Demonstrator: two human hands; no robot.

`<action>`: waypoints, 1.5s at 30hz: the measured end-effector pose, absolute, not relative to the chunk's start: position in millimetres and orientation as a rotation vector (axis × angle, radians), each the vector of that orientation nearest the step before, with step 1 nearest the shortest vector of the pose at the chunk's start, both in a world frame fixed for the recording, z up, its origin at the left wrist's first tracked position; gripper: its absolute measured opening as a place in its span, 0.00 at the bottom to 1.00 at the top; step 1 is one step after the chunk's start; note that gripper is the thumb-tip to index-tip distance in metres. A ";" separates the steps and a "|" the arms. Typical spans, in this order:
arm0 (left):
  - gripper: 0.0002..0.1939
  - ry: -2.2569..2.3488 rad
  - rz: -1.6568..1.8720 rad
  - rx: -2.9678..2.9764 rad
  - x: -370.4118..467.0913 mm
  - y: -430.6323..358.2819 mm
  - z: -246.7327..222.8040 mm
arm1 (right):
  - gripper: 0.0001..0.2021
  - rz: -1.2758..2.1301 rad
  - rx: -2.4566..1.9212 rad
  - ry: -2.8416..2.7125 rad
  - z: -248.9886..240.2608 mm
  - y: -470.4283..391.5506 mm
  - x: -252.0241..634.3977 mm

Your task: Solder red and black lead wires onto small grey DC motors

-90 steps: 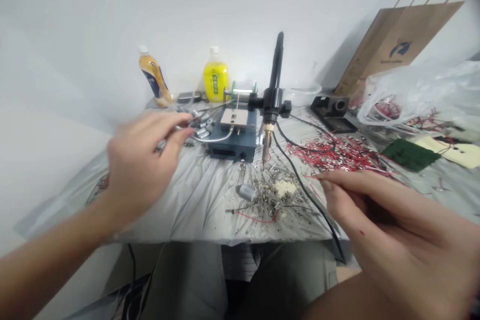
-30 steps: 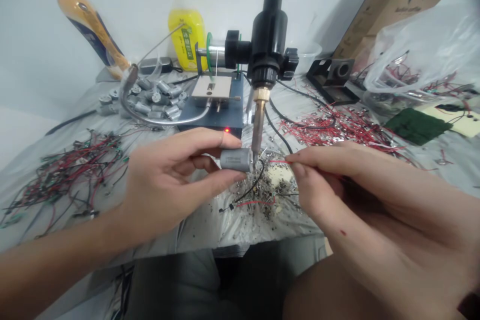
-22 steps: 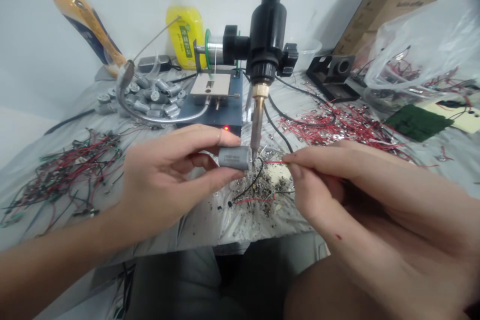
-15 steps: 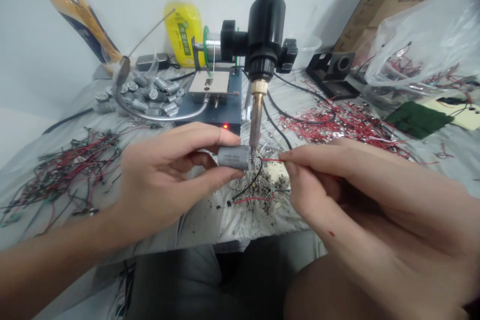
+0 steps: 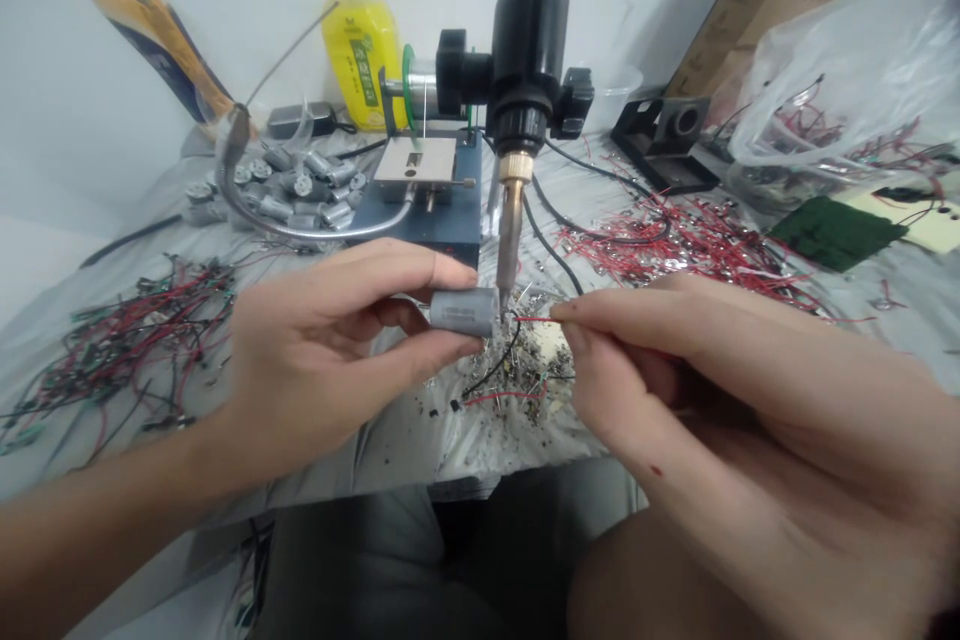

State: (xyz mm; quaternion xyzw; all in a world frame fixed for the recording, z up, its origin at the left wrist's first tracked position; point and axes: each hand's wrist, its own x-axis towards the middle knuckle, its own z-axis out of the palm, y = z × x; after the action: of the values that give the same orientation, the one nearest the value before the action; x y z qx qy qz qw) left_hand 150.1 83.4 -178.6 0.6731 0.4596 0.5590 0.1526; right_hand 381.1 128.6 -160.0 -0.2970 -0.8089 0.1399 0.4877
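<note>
Left hand (image 5: 315, 360) pinching small motor (image 5: 463, 311), right hand (image 5: 675, 360) pinching red wire (image 5: 534, 320) at iron tip (image 5: 504, 292); bottle label (image 5: 364, 72) unreadable.

Both hands meet at centre, left hand (image 5: 322, 350) pinching with thumb and fingers, right hand (image 5: 675, 360) pinching at fingertips.

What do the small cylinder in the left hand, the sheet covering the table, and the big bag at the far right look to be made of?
Small cylinder: apparently metal, a dull grey matte case with a soft sheen. Table sheet: probably thin plastic film, pale grey, glossy and wrinkled. Big bag: clear plastic, since red wires show through its crinkled, shiny skin. The left hand pinches the cylinder.
</note>
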 end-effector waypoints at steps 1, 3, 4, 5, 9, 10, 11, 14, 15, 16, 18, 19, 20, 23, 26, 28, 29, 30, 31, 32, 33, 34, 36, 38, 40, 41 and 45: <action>0.20 1.318 1.602 1.934 150.2 83.3 -178.6 | 0.06 0.342 -0.729 -1.969 -160.5 128.6 381.8; 0.20 1.315 1.601 1.936 150.5 83.6 -178.7 | 0.06 0.333 -0.719 -1.971 -161.8 129.3 383.3; 0.19 1.309 1.608 1.940 150.7 83.8 -178.8 | 0.06 0.336 -0.720 -1.973 -162.5 129.9 383.9; 0.19 1.305 1.614 1.942 150.9 84.0 -178.9 | 0.06 0.344 -0.719 -1.976 -163.1 130.4 384.3; 0.19 1.325 1.607 1.935 151.0 83.7 -178.6 | 0.06 0.375 -0.716 -1.964 -164.1 131.7 384.0; 0.19 1.337 1.597 1.928 150.8 83.4 -178.4 | 0.06 0.374 -0.714 -1.957 -163.8 131.7 383.8; 0.19 1.343 1.595 1.924 150.5 83.2 -178.3 | 0.06 0.371 -0.713 -1.950 -163.5 131.7 383.6; 0.19 1.334 1.599 1.929 149.7 82.6 -178.2 | 0.06 0.367 -0.719 -1.966 -162.6 132.1 383.7; 0.19 1.330 1.598 1.931 149.4 82.6 -178.2 | 0.06 0.370 -0.722 -1.981 -162.5 132.5 383.9; 0.19 1.330 1.593 1.932 149.2 82.6 -178.2 | 0.06 0.371 -0.719 -1.992 -162.4 132.9 384.0; 0.20 1.340 1.582 1.927 148.8 82.7 -178.3 | 0.06 0.375 -0.715 -2.001 -162.2 133.5 384.1; 0.19 1.330 1.592 1.932 148.6 82.7 -178.4 | 0.06 0.373 -0.710 -1.997 -162.0 133.6 383.9; 0.19 1.322 1.600 1.930 148.4 82.6 -178.5 | 0.06 0.366 -0.697 -1.989 -161.6 133.3 383.7; 0.19 1.294 1.616 1.932 148.2 82.3 -179.0 | 0.06 0.364 -0.705 -1.980 -160.3 131.3 382.8; 0.20 1.313 1.605 1.919 148.8 81.8 -178.9 | 0.07 0.359 -0.729 -1.978 -160.3 128.8 382.7; 0.19 1.332 1.598 1.899 149.5 81.6 -178.5 | 0.07 0.343 -0.728 -1.969 -161.2 128.2 383.1; 0.18 1.344 1.596 1.887 149.9 81.6 -178.3 | 0.07 0.342 -0.734 -1.968 -161.7 128.4 383.3; 0.18 1.356 1.596 1.879 150.2 81.6 -178.1 | 0.07 0.338 -0.736 -1.966 -162.2 128.8 383.4; 0.18 1.357 1.597 1.878 150.4 81.7 -178.0 | 0.06 0.333 -0.734 -1.969 -162.5 129.4 383.4; 0.18 1.349 1.604 1.883 150.6 81.8 -178.1 | 0.06 0.336 -0.744 -1.976 -162.5 130.2 383.3; 0.19 1.339 1.607 1.890 150.6 81.9 -178.2 | 0.06 0.335 -0.745 -1.981 -162.5 131.0 383.1; 0.19 1.329 1.608 1.895 150.7 81.9 -178.3 | 0.07 0.331 -0.740 -1.984 -162.3 131.8 382.9; 0.20 1.331 1.597 1.886 150.7 81.8 -178.8 | 0.06 0.330 -0.739 -1.994 -162.1 132.7 382.7; 0.19 1.354 1.587 1.872 150.5 81.6 -179.2 | 0.06 0.336 -0.736 -1.994 -162.7 132.3 383.0; 0.19 1.349 1.592 1.881 150.2 81.3 -179.4 | 0.07 0.347 -0.739 -1.994 -163.6 130.9 383.7; 0.19 1.338 1.599 1.891 149.9 81.2 -179.4 | 0.07 0.349 -0.744 -1.990 -163.8 130.2 384.0; 0.19 1.329 1.582 1.892 149.4 81.2 -178.6 | 0.07 0.336 -0.774 -1.986 -159.0 130.9 381.7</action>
State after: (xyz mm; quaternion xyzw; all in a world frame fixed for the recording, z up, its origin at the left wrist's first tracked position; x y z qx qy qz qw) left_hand 149.4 81.2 -178.6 0.6656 0.4674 0.5567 0.1692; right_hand 381.7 130.9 -159.0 -0.3163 -0.8112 0.1373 0.4723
